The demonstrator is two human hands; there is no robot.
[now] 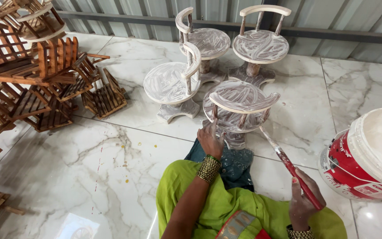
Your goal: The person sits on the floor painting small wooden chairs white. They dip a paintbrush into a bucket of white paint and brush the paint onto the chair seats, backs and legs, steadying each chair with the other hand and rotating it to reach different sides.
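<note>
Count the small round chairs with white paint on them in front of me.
4. One chair under the left hand, one to its left, two by the wall: left and right. Unpainted brown ones are stacked far left.
</note>
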